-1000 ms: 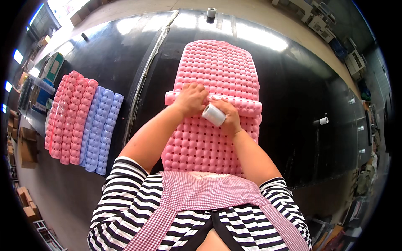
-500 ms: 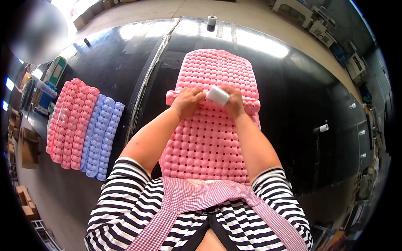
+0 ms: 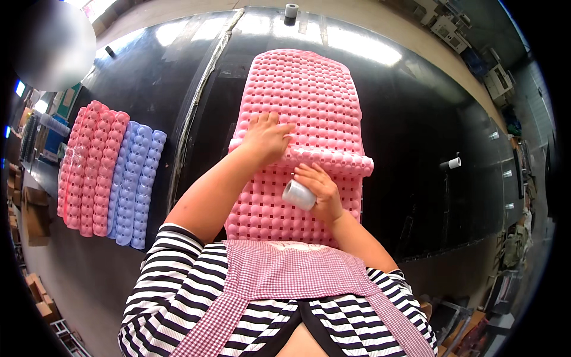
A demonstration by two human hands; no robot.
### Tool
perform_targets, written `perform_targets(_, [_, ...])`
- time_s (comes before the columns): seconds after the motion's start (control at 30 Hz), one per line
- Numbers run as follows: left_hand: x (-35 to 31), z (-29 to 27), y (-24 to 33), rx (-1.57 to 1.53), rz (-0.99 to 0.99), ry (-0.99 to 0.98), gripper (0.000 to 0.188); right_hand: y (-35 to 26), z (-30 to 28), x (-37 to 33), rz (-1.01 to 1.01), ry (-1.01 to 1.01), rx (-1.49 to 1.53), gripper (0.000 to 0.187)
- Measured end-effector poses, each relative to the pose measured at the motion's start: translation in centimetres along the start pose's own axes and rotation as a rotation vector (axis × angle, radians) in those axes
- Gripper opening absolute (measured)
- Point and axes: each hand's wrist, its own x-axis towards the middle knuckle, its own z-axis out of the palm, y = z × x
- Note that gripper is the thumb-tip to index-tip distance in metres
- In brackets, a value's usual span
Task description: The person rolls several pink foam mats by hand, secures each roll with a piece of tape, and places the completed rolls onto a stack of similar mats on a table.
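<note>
A rolled-up pink bubbled mat (image 3: pixel 342 160) lies crosswise on flat pink mats (image 3: pixel 303 86) in front of me. My left hand (image 3: pixel 266 138) rests over the left part of the roll, fingers stretched out and spread on the pink bubbles. A white, translucent roll of film (image 3: pixel 299 195) is held in my right hand (image 3: pixel 322 191), tilted just on the near side of the rolled mat. The right fingertips reach to the mat roll's near side. Whether a strip of film runs from the roll to the mat, I cannot tell.
Several rolled pink mats (image 3: pixel 92 169) and blue mats (image 3: pixel 137 184) lie side by side at the left of the black table (image 3: pixel 416 128). One small white roll (image 3: pixel 454 163) lies on the right, another (image 3: pixel 291 10) stands at the far edge. A seam crosses the table left of the mats.
The rolled mat has come nearer to me. My right hand has drawn back toward me with the film roll. My left hand's fingers have stretched out over the mat. The view has shifted slightly.
</note>
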Motion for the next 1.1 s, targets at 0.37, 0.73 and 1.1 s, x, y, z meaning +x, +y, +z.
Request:
perform_targets(0.37, [-2.1, 1.4, 0.6, -0.053, 0.257, 0.237, 0.034, 11.9, 0.4, 11.6, 0.477, 0.182, 0.605, 0.018])
perform_targets(0.73, [7.2, 3.4, -5.4, -0.118, 0.185, 0.034, 0.049, 11.5, -0.3, 15.6, 0.325, 0.221, 0.64, 0.015])
perform_targets(1.1, [-6.0, -3.7, 3.7, -0.279, 0.04, -0.325, 0.028, -3.3, -1.4, -1.3, 0.04, -0.067, 0.083, 0.052])
